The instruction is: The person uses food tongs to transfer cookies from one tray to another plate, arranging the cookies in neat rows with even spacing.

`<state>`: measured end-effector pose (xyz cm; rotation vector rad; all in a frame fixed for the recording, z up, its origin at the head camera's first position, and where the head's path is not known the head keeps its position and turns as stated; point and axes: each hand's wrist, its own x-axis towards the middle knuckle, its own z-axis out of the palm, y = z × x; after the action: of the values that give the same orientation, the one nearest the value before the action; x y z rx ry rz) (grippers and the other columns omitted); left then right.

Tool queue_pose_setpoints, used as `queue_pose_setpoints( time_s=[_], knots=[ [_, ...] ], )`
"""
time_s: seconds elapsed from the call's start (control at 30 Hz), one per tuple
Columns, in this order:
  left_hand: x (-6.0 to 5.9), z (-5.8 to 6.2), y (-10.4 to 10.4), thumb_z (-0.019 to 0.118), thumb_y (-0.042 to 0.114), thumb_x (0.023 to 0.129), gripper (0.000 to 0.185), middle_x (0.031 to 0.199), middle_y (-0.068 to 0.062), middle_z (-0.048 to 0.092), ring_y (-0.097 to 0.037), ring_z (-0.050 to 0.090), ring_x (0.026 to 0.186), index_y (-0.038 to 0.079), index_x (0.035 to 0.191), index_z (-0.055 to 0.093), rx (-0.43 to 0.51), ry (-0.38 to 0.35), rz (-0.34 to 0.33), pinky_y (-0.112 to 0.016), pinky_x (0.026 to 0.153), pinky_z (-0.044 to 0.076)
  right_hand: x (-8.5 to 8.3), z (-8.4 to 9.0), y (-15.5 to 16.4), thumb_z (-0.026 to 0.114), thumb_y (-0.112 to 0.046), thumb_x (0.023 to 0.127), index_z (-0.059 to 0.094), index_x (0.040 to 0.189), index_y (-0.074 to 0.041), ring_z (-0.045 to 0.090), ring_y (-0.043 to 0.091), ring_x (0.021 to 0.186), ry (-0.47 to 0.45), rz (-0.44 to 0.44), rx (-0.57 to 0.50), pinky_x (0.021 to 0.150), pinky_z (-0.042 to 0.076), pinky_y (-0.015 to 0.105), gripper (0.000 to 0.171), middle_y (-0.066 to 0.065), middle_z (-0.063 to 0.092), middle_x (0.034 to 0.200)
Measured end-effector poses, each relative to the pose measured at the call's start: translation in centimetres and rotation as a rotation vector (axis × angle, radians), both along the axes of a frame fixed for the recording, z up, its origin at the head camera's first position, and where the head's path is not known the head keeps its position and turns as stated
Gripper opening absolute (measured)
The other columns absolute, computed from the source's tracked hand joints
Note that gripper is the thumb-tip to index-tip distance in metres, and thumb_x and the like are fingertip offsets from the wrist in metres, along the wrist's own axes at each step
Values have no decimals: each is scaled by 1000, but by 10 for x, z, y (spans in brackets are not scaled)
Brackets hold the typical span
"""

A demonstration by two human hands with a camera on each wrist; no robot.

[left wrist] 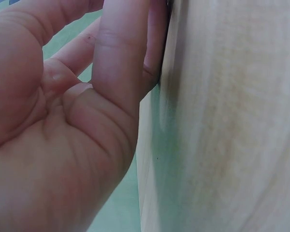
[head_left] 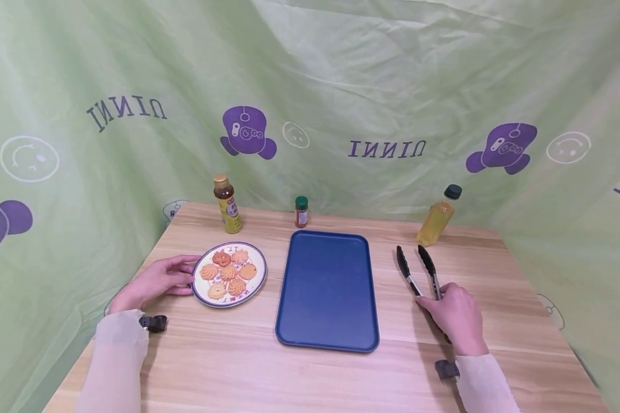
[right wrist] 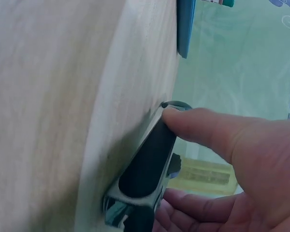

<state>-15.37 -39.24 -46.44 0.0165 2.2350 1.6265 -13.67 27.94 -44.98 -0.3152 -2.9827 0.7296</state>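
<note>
A patterned plate (head_left: 261, 280) with several swirl cookies (head_left: 229, 273) sits left of a bare dark blue tray (head_left: 328, 287). My left hand (head_left: 186, 274) lies flat on the table with its fingertips touching the plate's left rim. The left wrist view shows only straight fingers (left wrist: 121, 58) against the wood. Black-tipped tongs (head_left: 417, 267) lie right of the tray, their tips pointing away from me. My right hand (head_left: 439, 298) grips their handle end. In the right wrist view the thumb (right wrist: 203, 128) presses on the black handle (right wrist: 147, 164), with the other fingers curled beneath it.
Along the back of the wooden table (head_left: 289, 378) stand a brown-liquid bottle (head_left: 228, 205), a small green-capped spice jar (head_left: 301, 211) and a yellow oil bottle (head_left: 438, 218). Green printed cloth hangs behind and beside the table.
</note>
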Motion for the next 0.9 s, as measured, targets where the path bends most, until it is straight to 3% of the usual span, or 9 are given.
queue_pose_setpoints(
  time_s=[0.23, 0.5, 0.9],
  knots=[
    [-3, -1, 1, 66, 2, 110, 74, 146, -32, 53, -14, 75, 107, -9, 173, 27, 6, -4, -7, -35, 98, 74, 4, 1, -1, 90, -41, 90, 70, 105, 11, 66, 39, 80, 44, -2, 14, 60, 51, 44, 58, 27, 72, 92],
    [-7, -1, 1, 66, 3, 110, 74, 145, -30, 54, -14, 76, 107, -8, 173, 28, -6, 2, -15, -35, 98, 74, 11, 0, -6, 96, -36, 86, 62, 77, 3, 59, 38, 69, 127, 15, 50, 54, 49, 52, 52, 24, 61, 78],
    [-8, -1, -2, 64, 0, 110, 74, 145, -32, 54, -13, 76, 107, -9, 172, 27, -9, 16, -8, -35, 98, 74, 14, 3, -13, 89, -32, 92, 63, 76, 5, 59, 38, 70, 125, 48, 63, 61, 54, 58, 48, 26, 62, 80]
  ],
)
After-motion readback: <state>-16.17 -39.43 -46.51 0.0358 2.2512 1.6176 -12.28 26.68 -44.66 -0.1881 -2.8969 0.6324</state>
